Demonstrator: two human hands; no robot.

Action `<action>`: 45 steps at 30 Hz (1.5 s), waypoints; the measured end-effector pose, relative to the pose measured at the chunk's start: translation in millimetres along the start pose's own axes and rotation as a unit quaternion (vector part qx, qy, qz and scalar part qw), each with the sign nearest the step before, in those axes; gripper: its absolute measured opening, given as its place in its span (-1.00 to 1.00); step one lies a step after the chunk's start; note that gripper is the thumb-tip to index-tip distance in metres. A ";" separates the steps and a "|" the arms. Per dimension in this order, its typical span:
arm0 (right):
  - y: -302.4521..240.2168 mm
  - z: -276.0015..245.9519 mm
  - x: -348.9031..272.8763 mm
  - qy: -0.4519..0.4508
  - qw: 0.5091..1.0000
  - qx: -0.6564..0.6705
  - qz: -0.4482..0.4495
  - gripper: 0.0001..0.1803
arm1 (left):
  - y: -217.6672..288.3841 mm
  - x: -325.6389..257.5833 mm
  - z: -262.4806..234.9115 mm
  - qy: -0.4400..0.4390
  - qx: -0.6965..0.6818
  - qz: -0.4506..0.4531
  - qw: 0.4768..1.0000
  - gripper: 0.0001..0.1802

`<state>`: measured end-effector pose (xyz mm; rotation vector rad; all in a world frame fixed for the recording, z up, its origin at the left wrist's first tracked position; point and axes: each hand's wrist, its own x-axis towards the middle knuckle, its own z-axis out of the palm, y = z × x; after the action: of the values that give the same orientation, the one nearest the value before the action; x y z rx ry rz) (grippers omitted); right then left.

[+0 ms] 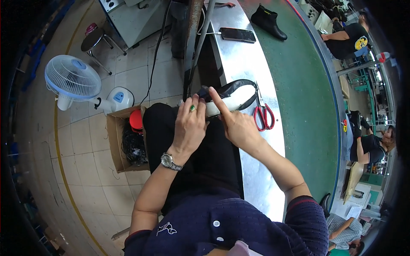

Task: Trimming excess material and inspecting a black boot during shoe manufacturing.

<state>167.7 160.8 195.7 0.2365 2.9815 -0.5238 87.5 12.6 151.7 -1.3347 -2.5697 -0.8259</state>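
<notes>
A black and white shoe upper [242,96] lies across the left edge of the metal bench [264,179], its pale inside showing within a black border. On its near-left end, the fingers of my left hand [188,128] are curled over a dark part of it. My right hand [239,126] is against the near side, with the index finger stretched along the upper and the other fingers folded beneath, partly hidden. Close by on the right are red-handled scissors [264,117], lying on the bench with their blades pointing away from me.
A phone [237,35] on a white cable lies farther up the bench. Beyond it, a black ankle boot [269,22] lies on the green surface [305,111]. To my left are a cardboard box [114,145], a fan [74,79] and a stool [92,40]. Other people sit at far right.
</notes>
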 end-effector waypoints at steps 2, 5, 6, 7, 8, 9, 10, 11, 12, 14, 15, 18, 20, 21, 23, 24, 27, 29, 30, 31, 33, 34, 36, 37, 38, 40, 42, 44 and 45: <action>-5.0 -16.2 4.4 -0.032 0.999 -0.007 -0.012 -0.10 | -7.3 -3.4 -6.6 -0.020 -0.033 -0.025 0.999 -0.16; -9.0 -17.3 4.6 0.009 0.998 0.011 -0.063 -0.09 | -16.7 -7.4 -11.3 -0.006 -0.145 -0.120 0.982 0.03; -12.1 -12.0 2.8 0.048 0.996 0.049 -0.049 -0.08 | -17.0 -6.3 -10.2 -0.005 -0.144 -0.123 0.982 0.03; -14.4 -7.3 1.2 0.088 0.992 0.087 -0.033 -0.07 | -16.2 -4.3 -11.0 0.002 -0.162 -0.122 0.979 0.05; -13.7 -4.1 0.9 0.087 0.992 0.089 -0.033 -0.07 | -15.2 -2.4 -12.2 0.010 -0.180 -0.122 0.976 0.08; -12.1 -1.4 1.1 0.043 0.997 0.058 -0.032 -0.08 | -14.1 -0.7 -14.7 -0.013 -0.178 -0.143 0.973 0.11; -11.9 -1.3 3.2 -0.001 0.999 0.028 -0.031 -0.09 | -15.8 -1.5 -15.1 -0.014 -0.177 -0.143 0.974 0.11; -8.3 -7.9 7.5 -0.026 0.998 0.036 -0.038 -0.10 | -17.8 -2.6 -15.4 -0.016 -0.184 -0.144 0.972 0.11; -11.2 -10.1 6.5 -0.026 0.998 0.038 -0.038 -0.10 | -19.2 -3.7 -15.8 -0.017 -0.192 -0.144 0.971 0.12; -15.0 -14.0 4.9 0.034 0.995 0.073 -0.058 -0.11 | -19.5 -4.1 -15.5 -0.018 -0.190 -0.145 0.971 0.12; -19.6 -14.8 3.3 0.050 0.994 0.093 -0.039 -0.10 | -19.8 -4.3 -15.3 -0.020 -0.190 -0.144 0.971 0.11; -14.8 6.7 -0.8 0.024 0.999 0.040 -0.011 -0.09 | -20.5 -2.6 -10.3 0.003 -0.197 -0.122 0.973 0.10; -12.0 -5.4 4.3 -0.001 0.999 0.037 -0.012 -0.10 | -26.5 -1.8 -11.6 -0.005 -0.211 -0.125 0.969 0.10; -8.3 -17.0 4.8 -0.008 0.999 0.042 -0.032 -0.11 | -28.4 -0.7 -13.8 -0.027 -0.220 -0.120 0.968 0.12; 0.3 -26.5 0.1 0.019 0.998 0.055 -0.037 -0.14 | -33.4 -0.6 -17.3 -0.048 -0.232 -0.118 0.964 0.13; 2.1 -31.0 -1.2 0.050 0.998 0.046 -0.007 -0.18 | -39.0 0.2 -17.9 -0.066 -0.251 -0.105 0.960 0.16; 31.1 -30.4 -2.9 0.095 0.995 -0.021 0.029 -0.26 | -43.4 -4.3 -21.6 -0.075 -0.292 -0.074 0.951 0.22; 56.7 -16.5 -6.7 0.070 0.997 -0.024 0.000 -0.37 | -39.1 -10.9 -25.5 -0.068 -0.304 -0.068 0.948 0.27; 60.4 -7.7 -21.1 0.078 0.996 -0.035 -0.029 -0.41 | -35.9 -21.5 -24.0 -0.050 -0.285 -0.070 0.955 0.31; 49.8 -12.3 -31.4 0.043 0.999 -0.008 -0.016 -0.40 | -30.5 -34.2 -25.6 -0.036 -0.280 -0.087 0.955 0.32; 23.3 -24.1 -53.3 -0.023 0.996 0.085 0.017 -0.35 | -19.5 -66.2 -30.4 -0.077 -0.332 -0.174 0.924 0.34; 11.9 -26.4 -61.7 -0.054 0.987 0.149 0.035 -0.32 | -14.5 -82.9 -29.9 -0.082 -0.374 -0.184 0.905 0.29; -13.2 -26.5 -69.0 0.004 0.987 0.159 -0.013 -0.24 | -1.9 -102.3 -28.6 -0.120 -0.467 -0.239 0.843 0.24; -24.2 -24.1 -66.1 0.036 0.984 0.173 -0.031 -0.22 | 3.4 -111.7 -25.2 -0.060 -0.384 -0.217 0.895 0.11; -34.6 -21.6 -62.4 0.071 0.979 0.186 -0.045 -0.19 | 0.6 -112.7 -25.9 -0.011 -0.316 -0.250 0.915 -0.14; -42.4 0.0 -53.1 0.050 0.991 0.107 -0.063 -0.16 | -10.8 -109.6 -38.3 -0.017 -0.307 -0.275 0.911 -0.36; -38.7 21.6 -42.0 -0.063 0.996 0.052 -0.046 -0.22 | -11.8 -107.5 -44.2 0.006 -0.314 -0.273 0.909 -0.52; -40.6 12.5 -34.4 -0.063 0.994 0.031 -0.083 -0.27 | -15.4 -112.8 -48.1 -0.004 -0.210 -0.263 0.942 -0.59; -42.2 1.7 -31.9 -0.095 0.991 0.044 -0.078 -0.29 | -11.2 -109.3 -49.2 0.041 -0.153 -0.236 0.959 -0.63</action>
<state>192.0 116.7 212.2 -0.0378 2.8080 -0.6553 137.8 -96.7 149.9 -0.7134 -2.8153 -1.3701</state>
